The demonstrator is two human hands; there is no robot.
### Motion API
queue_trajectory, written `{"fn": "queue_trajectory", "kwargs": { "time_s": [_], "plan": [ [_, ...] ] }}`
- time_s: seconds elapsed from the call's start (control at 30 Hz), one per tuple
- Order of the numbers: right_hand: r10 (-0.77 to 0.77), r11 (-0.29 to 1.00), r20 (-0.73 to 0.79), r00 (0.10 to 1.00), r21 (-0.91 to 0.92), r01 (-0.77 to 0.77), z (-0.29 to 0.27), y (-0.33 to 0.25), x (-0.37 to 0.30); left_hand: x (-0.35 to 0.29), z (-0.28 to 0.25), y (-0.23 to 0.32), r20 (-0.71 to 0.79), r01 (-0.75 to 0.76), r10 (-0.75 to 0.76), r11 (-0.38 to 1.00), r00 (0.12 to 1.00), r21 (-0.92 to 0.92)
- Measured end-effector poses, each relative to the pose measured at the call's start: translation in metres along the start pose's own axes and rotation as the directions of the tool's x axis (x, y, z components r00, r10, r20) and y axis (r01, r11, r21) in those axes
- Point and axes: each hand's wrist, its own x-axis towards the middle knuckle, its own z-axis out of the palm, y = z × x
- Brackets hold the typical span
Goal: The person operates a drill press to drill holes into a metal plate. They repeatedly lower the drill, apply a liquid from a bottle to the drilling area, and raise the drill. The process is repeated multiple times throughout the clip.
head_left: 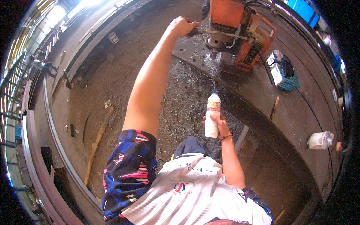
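Note:
My left arm stretches far forward, and my left hand (181, 27) is closed around the dark grip of a lever handle (210, 32) on an orange drilling machine (225, 14). The drill's chuck (215, 43) points down over a dark steel plate with holes (189, 50). Nearer to me, my right hand (224, 128) wraps around a plastic bottle (211, 130) of milky white liquid. The bottle has a blue cap and its top points toward the drill. A thin pale line runs from the cap toward the plate. Metal chips (183, 101) lie scattered below.
Right of the drill stands a blue and white box (277, 73) with dark cloth on top. Beyond it lie a wood piece (275, 107) and a whitish plastic container (318, 141). Long steel beams (52, 123) and a wooden strip (98, 146) run along the left; another person (45, 66) is far off.

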Motion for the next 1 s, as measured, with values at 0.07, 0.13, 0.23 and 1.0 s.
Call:
{"fn": "queue_trajectory", "kwargs": {
  "time_s": [0.07,0.13,0.23,1.0],
  "plan": [
    [0.004,1.000,-0.024,1.000,-0.027,-0.004,-0.002,0.002,0.002,0.003,0.002,0.002,0.009,0.002,-0.002,1.000,1.000,0.007],
    [-0.024,1.000,-0.044,0.999,-0.014,0.023,-0.001,0.005,0.006,0.003,0.001,0.002,0.008,-0.001,0.001,1.000,1.000,0.029],
    [-0.016,1.000,-0.069,0.997,0.023,0.018,0.006,0.002,0.003,0.003,0.002,0.001,0.010,-0.012,0.012,0.999,1.000,0.033],
    [-0.069,0.996,-0.057,0.996,-0.065,0.066,-0.005,0.010,0.006,-0.003,0.003,0.006,0.094,0.028,-0.009,0.979,0.996,-0.203]
  ]
}}
